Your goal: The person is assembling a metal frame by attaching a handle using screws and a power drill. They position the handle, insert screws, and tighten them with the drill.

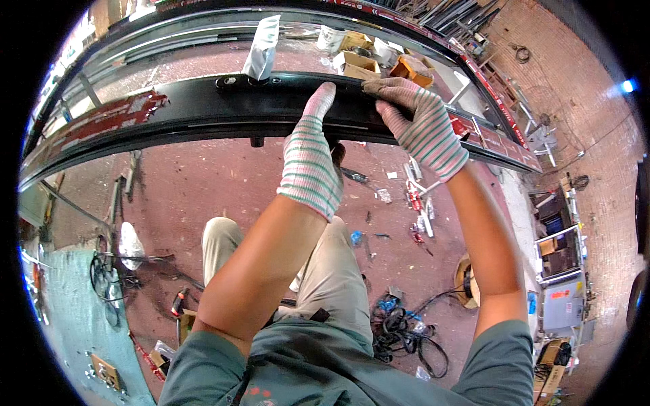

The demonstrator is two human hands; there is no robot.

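A long black metal profile [196, 105] runs across in front of me, with torn red protective film [112, 122] on its left part. My left hand [310, 159], in a white glove with green and pink stripes, grips it; the thumb lies over the face and the fingers go underneath. At the profile's upper edge, my right hand [426, 128], in a matching glove, has thumb and fingers drawn together; whatever is between them is hidden. A white plastic wrapper [263, 47] stands up from the top edge, beside a small fitting [229, 82].
Beyond the profile are open cardboard boxes [357, 65], a white bucket [330, 38] and more long profiles [196, 30]. A tangle of black cable [406, 331] lies on the red floor by a spool [466, 281]. A green sheet [81, 304] covers the left side.
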